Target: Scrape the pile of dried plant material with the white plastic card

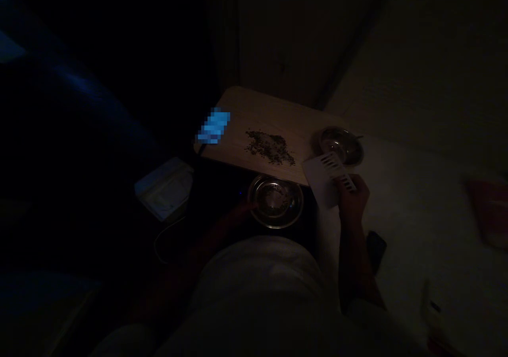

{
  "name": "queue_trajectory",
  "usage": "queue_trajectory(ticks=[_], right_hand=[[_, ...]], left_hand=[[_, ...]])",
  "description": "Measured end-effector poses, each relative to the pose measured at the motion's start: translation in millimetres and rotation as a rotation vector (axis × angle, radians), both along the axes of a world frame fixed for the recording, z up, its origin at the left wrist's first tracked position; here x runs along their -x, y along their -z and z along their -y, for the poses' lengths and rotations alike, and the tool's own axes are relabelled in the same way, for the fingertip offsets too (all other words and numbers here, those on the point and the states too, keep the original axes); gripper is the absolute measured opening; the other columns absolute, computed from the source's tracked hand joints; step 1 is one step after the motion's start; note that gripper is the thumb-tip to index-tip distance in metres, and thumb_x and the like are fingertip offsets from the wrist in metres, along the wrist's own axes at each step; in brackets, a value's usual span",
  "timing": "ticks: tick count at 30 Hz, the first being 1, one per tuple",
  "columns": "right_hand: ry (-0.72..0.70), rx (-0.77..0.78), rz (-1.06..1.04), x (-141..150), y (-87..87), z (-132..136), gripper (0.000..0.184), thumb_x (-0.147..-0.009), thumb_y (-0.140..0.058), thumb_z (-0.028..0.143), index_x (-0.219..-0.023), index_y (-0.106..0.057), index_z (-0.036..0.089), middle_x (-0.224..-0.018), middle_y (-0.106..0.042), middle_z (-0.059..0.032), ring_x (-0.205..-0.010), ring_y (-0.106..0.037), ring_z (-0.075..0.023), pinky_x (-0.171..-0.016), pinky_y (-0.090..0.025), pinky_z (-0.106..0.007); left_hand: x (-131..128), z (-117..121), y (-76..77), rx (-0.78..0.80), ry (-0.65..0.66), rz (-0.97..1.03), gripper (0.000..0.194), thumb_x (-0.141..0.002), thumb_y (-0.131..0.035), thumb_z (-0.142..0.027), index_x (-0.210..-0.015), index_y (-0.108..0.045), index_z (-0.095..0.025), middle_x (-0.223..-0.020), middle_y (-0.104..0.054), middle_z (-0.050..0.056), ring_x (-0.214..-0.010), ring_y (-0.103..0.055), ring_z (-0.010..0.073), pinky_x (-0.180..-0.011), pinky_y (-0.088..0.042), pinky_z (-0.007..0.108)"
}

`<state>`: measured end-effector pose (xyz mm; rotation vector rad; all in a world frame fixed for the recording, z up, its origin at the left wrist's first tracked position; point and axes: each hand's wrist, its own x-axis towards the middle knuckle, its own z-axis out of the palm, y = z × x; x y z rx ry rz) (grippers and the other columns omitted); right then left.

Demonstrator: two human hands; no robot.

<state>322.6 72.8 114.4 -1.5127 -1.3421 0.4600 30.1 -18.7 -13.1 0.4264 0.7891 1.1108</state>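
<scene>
The scene is very dark. In my right hand (353, 195), its fingers closed, is a flat white sheet with a row of slots (323, 174), at the near right corner of a wooden board (246, 105). Small dark crumbly bits (270, 146) lie in a loose heap on the board. Just below the board's near edge is a shiny metal bowl (275, 222) with some bits inside. My left hand (252, 205) grips its left rim; most of the fingers are lost in shadow. A second metal bowl (345, 148) sits at the board's right end.
A lit phone screen (214, 126), blurred out, lies on the board's left end. Lower left is a pale box-like object (166, 187) with a cable near it. To the right, a dark phone-like object (376, 248) and a reddish packet (490, 208) rest on a pale surface.
</scene>
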Motion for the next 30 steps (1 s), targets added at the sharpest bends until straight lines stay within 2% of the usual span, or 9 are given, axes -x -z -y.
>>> queue_trajectory(ticks=[5, 10, 20, 26, 30], right_hand=[[-0.022, -0.068, -0.017, 10, -3.3, -6, 0.026, -0.069, -0.071, 0.038, -0.080, -0.062, 0.016, -0.069, -0.059, 0.0016, -0.061, -0.051, -0.0126, -0.058, -0.040, -0.025], [-0.072, -0.103, 0.063, 23, -5.8, -7, 0.023, -0.072, -0.068, 0.037, -0.082, -0.065, 0.016, -0.073, -0.062, 0.0001, -0.065, -0.053, -0.0139, -0.064, -0.043, -0.027], [-0.095, -0.083, 0.168, 46, -10.9, 4, 0.020, -0.079, -0.063, 0.036, -0.083, -0.063, 0.016, -0.066, -0.058, 0.0018, -0.060, -0.051, -0.0129, -0.059, -0.039, -0.025], [-0.150, -0.079, 0.174, 56, -13.6, 10, 0.019, -0.081, -0.060, 0.034, -0.085, -0.062, 0.016, -0.069, -0.059, 0.0010, -0.062, -0.054, -0.0133, -0.059, -0.040, -0.025], [-0.172, -0.080, 0.203, 60, -14.3, 14, 0.017, -0.082, -0.059, 0.034, -0.085, -0.061, 0.017, -0.069, -0.060, 0.0006, -0.062, -0.054, -0.0139, -0.060, -0.041, -0.026]], left_hand=[[1, 1, -5.6, -0.017, 0.013, -0.016, 0.067, -0.062, -0.082, -0.026, -0.125, -0.059, -0.019, -0.129, -0.063, 0.012, -0.130, -0.047, 0.0380, -0.108, -0.035, 0.052], [0, 2, -6.6, -0.024, 0.009, -0.022, 0.068, -0.065, -0.080, -0.024, -0.128, -0.057, -0.020, -0.133, -0.061, 0.012, -0.132, -0.045, 0.0377, -0.109, -0.034, 0.052], [-3, 1, -8.0, -0.024, -0.004, 0.008, 0.069, -0.065, -0.081, -0.023, -0.129, -0.057, -0.018, -0.131, -0.062, 0.012, -0.132, -0.044, 0.0380, -0.110, -0.034, 0.052], [-5, 0, -12.1, -0.105, 0.028, 0.030, 0.070, -0.067, -0.079, -0.024, -0.133, -0.055, -0.018, -0.136, -0.058, 0.012, -0.134, -0.041, 0.0371, -0.111, -0.032, 0.052], [-4, 0, -8.6, -0.096, 0.029, 0.000, 0.074, -0.069, -0.078, -0.024, -0.138, -0.050, -0.021, -0.138, -0.057, 0.011, -0.135, -0.040, 0.0368, -0.111, -0.032, 0.052]])
